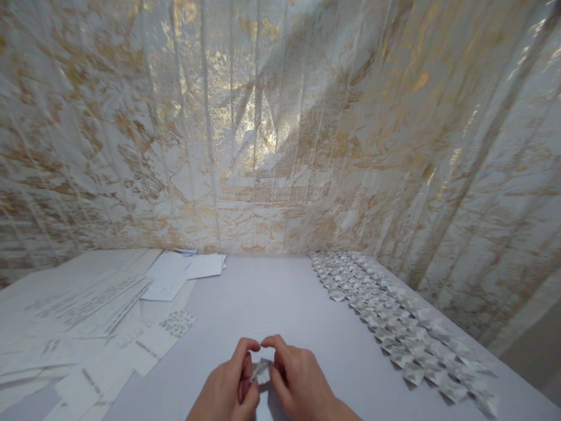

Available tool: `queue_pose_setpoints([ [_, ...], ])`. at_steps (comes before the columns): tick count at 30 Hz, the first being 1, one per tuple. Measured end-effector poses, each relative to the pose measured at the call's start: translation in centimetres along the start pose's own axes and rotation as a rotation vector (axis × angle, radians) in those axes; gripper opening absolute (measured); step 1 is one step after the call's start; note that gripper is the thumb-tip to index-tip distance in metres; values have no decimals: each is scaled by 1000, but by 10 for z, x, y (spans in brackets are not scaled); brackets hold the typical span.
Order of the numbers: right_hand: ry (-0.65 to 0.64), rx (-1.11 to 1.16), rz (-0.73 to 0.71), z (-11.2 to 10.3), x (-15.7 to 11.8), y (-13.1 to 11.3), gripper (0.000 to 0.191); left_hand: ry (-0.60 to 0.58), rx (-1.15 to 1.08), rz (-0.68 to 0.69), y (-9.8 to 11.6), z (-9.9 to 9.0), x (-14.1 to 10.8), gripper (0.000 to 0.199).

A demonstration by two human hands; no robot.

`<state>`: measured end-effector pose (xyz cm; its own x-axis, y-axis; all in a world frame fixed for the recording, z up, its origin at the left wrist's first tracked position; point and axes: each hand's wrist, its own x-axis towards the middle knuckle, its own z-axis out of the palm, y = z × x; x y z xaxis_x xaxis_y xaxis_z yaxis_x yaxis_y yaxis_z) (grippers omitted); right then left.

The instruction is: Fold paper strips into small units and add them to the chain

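On the worktop (258,298), papers (105,304) lie left, rows of folded pieces (388,318) right — between them, nearest, one paper piece (263,371) between left hand (230,383) and right hand (302,377); a curtain (280,193) hangs behind.

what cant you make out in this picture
All in the head view:
Paper piece: ends covered by the left hand and right hand.
Sheets: print too small and blurred to read; some cut off by the left edge.
Folded pieces: the far ones too small to count.
Forearms: cut off by the bottom edge.
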<state>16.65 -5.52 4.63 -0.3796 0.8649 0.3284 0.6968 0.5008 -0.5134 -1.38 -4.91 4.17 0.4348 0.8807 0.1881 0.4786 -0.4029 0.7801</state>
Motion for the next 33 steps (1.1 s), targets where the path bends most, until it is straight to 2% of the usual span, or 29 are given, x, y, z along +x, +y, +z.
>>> queue_pose_setpoints([
  [7,-17,-171,-126,4,-1,1,46,-9,-60,-89,9,-7,5,16],
  [12,31,-266,-196,5,-1,3,49,-10,-57,-95,4,-7,5,16],
  [16,52,-356,-200,12,-1,6,43,-4,-54,-77,-3,-2,5,18],
  [23,162,-508,-225,14,1,4,36,2,-31,-69,-1,1,4,18],
  [27,301,-591,-305,6,6,0,28,-2,-22,-71,1,0,5,20],
  [30,389,-589,-355,6,9,0,24,-5,17,-66,0,1,4,21],
  [33,413,-542,-374,9,11,2,23,-19,75,-65,-2,4,4,23],
])
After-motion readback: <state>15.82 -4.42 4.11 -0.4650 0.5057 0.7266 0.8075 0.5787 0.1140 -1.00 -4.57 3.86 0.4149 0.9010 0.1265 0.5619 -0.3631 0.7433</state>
